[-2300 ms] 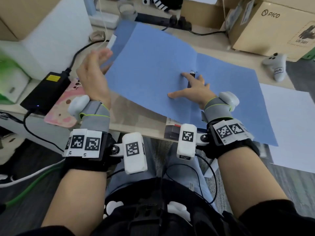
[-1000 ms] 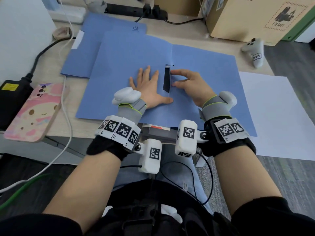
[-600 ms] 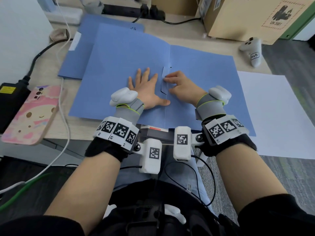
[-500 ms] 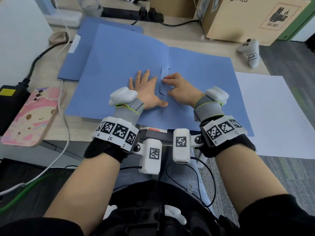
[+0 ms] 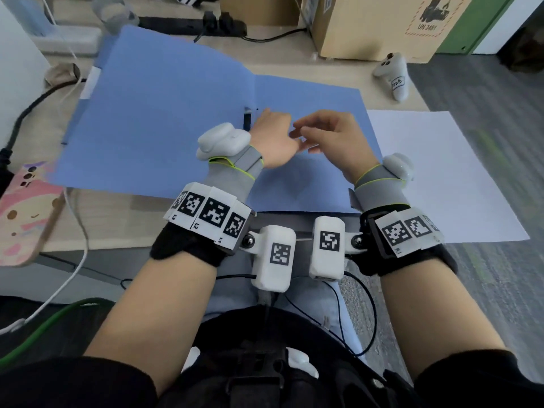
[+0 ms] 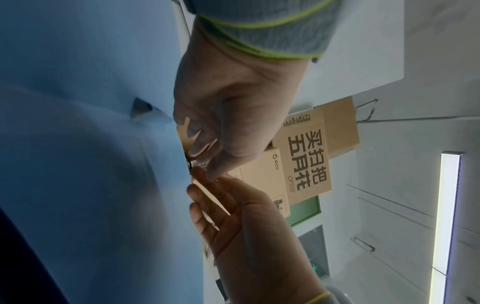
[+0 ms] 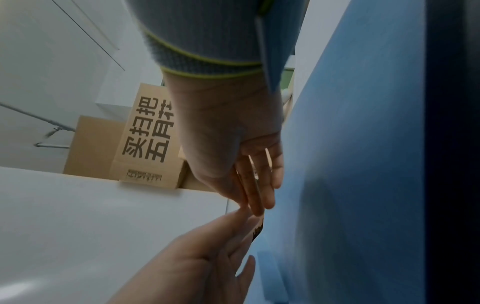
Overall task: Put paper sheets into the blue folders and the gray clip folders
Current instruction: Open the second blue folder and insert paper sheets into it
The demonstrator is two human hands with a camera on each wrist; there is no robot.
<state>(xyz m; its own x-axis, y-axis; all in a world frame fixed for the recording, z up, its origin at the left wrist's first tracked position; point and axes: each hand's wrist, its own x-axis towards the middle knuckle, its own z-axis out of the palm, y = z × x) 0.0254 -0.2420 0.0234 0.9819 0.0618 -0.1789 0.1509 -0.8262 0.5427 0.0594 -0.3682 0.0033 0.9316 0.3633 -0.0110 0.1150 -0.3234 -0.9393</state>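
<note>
An open blue folder [image 5: 164, 119] lies on the desk with its left flap raised and a dark slot [image 5: 246, 122] at the spine. Both hands hover over the folder's right half [image 5: 318, 98], just right of the spine. My left hand [image 5: 273, 139] has loosely bent fingers and holds nothing. My right hand [image 5: 312, 134] points left with relaxed fingers, its tips meeting the left hand's. The left wrist view shows the left hand [image 6: 207, 152] above the right hand [image 6: 207, 205], beside the folder [image 6: 91, 144]. A white paper sheet [image 5: 435, 172] lies to the right.
A second blue folder [image 5: 106, 57] lies under the open one at the back left. A pink phone [image 5: 23, 213] and cables [image 5: 73, 231] are at the left. A power strip [image 5: 200, 23], a cardboard box [image 5: 376, 25] and a white controller [image 5: 394, 78] stand behind.
The left hand has lifted off the left flap and moved right past the spine. The right hand has left the slot and risen. The left flap has lifted.
</note>
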